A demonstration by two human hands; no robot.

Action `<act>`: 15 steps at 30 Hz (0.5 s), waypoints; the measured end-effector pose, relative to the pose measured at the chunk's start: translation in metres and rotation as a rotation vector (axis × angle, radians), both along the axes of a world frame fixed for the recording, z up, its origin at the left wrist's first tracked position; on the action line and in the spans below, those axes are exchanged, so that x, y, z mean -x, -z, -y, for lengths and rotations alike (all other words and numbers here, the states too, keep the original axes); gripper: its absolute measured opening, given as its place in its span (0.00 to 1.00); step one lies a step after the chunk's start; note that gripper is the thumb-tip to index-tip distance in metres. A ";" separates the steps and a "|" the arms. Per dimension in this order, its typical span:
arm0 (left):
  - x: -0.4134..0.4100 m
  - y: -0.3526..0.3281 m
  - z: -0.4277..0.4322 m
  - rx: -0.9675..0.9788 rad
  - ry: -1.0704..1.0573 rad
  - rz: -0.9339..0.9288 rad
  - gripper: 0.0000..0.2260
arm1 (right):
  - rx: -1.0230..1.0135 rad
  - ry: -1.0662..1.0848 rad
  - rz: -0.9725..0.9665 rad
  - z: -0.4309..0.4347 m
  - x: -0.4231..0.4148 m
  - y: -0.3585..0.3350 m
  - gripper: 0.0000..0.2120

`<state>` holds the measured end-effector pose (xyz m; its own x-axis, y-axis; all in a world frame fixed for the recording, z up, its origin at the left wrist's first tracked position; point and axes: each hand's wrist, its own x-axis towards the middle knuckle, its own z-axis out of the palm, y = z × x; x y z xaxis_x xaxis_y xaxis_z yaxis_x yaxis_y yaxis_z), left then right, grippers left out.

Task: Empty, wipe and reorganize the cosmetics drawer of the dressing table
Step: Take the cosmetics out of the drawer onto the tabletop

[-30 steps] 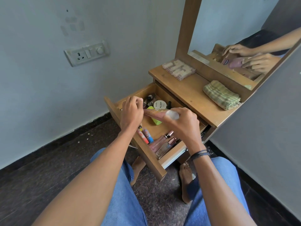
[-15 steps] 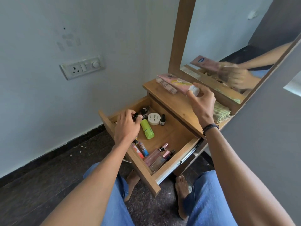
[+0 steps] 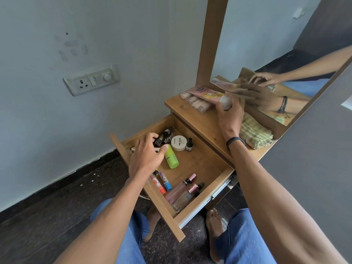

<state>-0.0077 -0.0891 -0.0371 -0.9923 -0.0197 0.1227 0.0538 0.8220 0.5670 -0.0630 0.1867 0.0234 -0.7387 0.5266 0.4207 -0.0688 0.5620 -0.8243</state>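
The wooden drawer (image 3: 213, 180) is pulled out and holds several cosmetics. My left hand (image 3: 146, 157) reaches into its far left corner, fingers curled around small dark bottles (image 3: 163, 138) and a thin pale stick. A green tube (image 3: 171, 159), a round white nail-polish jar (image 3: 178, 143), a small black bottle (image 3: 189, 144), two lip balms (image 3: 162, 182) and two perfume bottles (image 3: 182, 191) lie inside. My right hand (image 3: 229, 113) grips the white cap of a pink tube (image 3: 204, 93), laying it on the tabletop over a clear packet (image 3: 194, 101).
A folded green checked cloth (image 3: 255, 134) lies on the dressing table top (image 3: 200, 122) beside the mirror (image 3: 285, 44). A wall socket plate (image 3: 91, 80) is at left. My knees and bare feet are under the drawer on the dark floor.
My right hand lifted the pink tube out of the drawer and has lowered it onto the packet at the back of the tabletop. My left hand moved deeper among the small dark bottles.
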 end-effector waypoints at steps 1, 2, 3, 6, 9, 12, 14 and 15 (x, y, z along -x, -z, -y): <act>0.000 0.000 0.000 -0.008 -0.001 -0.002 0.20 | -0.019 -0.002 0.013 0.000 0.002 0.001 0.19; 0.001 0.000 0.000 -0.015 -0.001 -0.003 0.20 | -0.039 -0.002 0.032 0.000 0.004 0.002 0.19; 0.001 0.000 0.001 -0.021 -0.002 -0.003 0.20 | -0.056 0.000 0.050 -0.001 0.005 0.003 0.19; 0.002 0.000 0.001 -0.026 -0.004 -0.005 0.20 | -0.071 0.014 0.066 -0.003 0.007 0.006 0.19; 0.002 -0.001 0.001 -0.030 0.007 -0.012 0.20 | -0.054 0.027 0.074 -0.003 0.007 0.006 0.22; 0.002 0.000 0.000 -0.020 0.010 -0.017 0.20 | -0.055 0.028 0.059 -0.002 0.006 0.005 0.23; 0.002 0.000 0.000 -0.018 0.012 -0.015 0.20 | -0.057 0.029 0.050 -0.002 0.006 0.005 0.24; 0.002 0.001 0.000 -0.016 0.013 -0.014 0.20 | -0.056 0.029 0.051 -0.002 0.006 0.005 0.24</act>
<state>-0.0100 -0.0894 -0.0377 -0.9906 -0.0090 0.1363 0.0723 0.8120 0.5792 -0.0687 0.1885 0.0181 -0.7446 0.5250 0.4122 -0.0100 0.6086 -0.7934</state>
